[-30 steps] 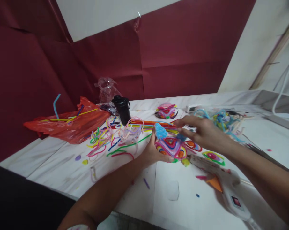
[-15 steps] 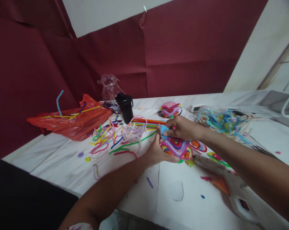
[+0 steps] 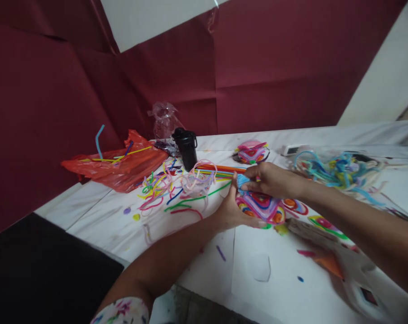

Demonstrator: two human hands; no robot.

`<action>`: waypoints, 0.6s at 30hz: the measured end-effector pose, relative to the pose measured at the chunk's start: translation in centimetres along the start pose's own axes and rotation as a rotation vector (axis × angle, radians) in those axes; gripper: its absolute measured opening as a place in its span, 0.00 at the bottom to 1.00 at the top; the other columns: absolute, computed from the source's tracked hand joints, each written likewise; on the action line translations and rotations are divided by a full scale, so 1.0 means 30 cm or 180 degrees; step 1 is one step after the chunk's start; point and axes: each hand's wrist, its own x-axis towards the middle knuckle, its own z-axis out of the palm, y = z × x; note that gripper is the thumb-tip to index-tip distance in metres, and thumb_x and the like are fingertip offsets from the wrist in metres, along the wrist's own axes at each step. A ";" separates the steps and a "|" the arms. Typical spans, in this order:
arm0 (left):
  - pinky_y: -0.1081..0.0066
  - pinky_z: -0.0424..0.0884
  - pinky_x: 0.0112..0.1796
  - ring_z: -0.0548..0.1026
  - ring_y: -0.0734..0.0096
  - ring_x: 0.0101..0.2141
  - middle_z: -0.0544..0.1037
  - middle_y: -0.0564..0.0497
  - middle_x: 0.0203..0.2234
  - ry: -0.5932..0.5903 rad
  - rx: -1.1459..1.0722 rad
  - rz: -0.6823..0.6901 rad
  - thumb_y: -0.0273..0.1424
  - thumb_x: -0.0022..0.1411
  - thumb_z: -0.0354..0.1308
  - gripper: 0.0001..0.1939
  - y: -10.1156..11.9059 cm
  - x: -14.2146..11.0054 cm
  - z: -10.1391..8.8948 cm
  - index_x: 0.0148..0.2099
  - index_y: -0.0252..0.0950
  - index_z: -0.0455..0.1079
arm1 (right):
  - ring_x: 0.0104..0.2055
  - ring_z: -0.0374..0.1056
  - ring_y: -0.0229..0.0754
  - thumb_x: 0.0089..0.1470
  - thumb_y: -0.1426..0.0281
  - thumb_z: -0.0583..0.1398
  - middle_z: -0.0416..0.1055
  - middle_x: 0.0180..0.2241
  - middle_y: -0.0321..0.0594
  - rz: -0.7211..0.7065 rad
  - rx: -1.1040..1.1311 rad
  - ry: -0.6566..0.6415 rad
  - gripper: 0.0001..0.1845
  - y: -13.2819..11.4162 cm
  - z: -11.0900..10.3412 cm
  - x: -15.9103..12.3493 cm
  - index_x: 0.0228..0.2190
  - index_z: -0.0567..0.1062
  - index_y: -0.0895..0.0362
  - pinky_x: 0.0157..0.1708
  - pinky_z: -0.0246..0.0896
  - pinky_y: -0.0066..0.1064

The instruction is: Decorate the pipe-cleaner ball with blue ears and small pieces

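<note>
A multicoloured craft piece (image 3: 260,204), patterned in fuzzy pink, purple, blue and orange bands like bent pipe cleaners, is in my left hand (image 3: 236,209). The thumb runs along its lower edge and the fingers reach up its left side. My right hand (image 3: 266,177) has its fingertips pressed on a light blue fuzzy strip (image 3: 243,182) at the top of the piece. The right hand hides part of the upper edge. Behind my hands lies a row of straight pipe cleaners (image 3: 220,169). Another similar craft piece (image 3: 251,152) sits farther back.
Loose curled pipe cleaners (image 3: 190,184) spread left of my hands. A black bottle (image 3: 187,148) stands behind them, beside a red plastic bag (image 3: 123,166). On the right lie a blue-green tangle (image 3: 342,171), patterned pieces (image 3: 327,225) and a glue gun (image 3: 362,288), partly blurred.
The view has swung a little left, so everything sits farther right in the picture. Both hands keep the same hold on the craft piece and the blue strip.
</note>
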 end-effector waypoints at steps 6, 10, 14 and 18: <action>0.45 0.63 0.57 0.65 0.47 0.59 0.62 0.40 0.61 -0.0044 0.0111 0.0090 0.28 0.33 0.78 0.72 0.004 -0.003 0.001 0.71 0.52 0.34 | 0.27 0.66 0.43 0.50 0.47 0.55 0.70 0.26 0.40 -0.0041 -0.0014 -0.0178 0.25 0.011 -0.013 0.000 0.25 0.73 0.57 0.26 0.60 0.31; 0.45 0.62 0.58 0.65 0.48 0.59 0.62 0.41 0.62 -0.0118 0.0086 0.0162 0.27 0.34 0.77 0.72 -0.015 0.000 -0.007 0.71 0.52 0.33 | 0.31 0.69 0.46 0.47 0.42 0.58 0.75 0.31 0.41 0.0215 0.0230 0.0364 0.32 0.003 -0.048 -0.037 0.35 0.77 0.57 0.29 0.63 0.33; 0.44 0.61 0.59 0.66 0.48 0.59 0.63 0.41 0.62 -0.0079 -0.0005 0.0085 0.26 0.33 0.78 0.74 -0.022 -0.002 -0.012 0.71 0.52 0.29 | 0.33 0.70 0.48 0.48 0.36 0.56 0.77 0.32 0.43 0.0551 0.0309 0.1373 0.36 -0.022 -0.093 -0.132 0.34 0.79 0.57 0.31 0.63 0.35; 0.44 0.62 0.57 0.68 0.48 0.57 0.66 0.41 0.59 0.0026 -0.0102 0.0078 0.25 0.30 0.78 0.75 -0.015 0.000 -0.013 0.71 0.52 0.33 | 0.31 0.72 0.49 0.40 0.30 0.56 0.77 0.27 0.44 0.1053 0.0498 0.2178 0.40 -0.022 -0.104 -0.246 0.27 0.79 0.55 0.29 0.66 0.35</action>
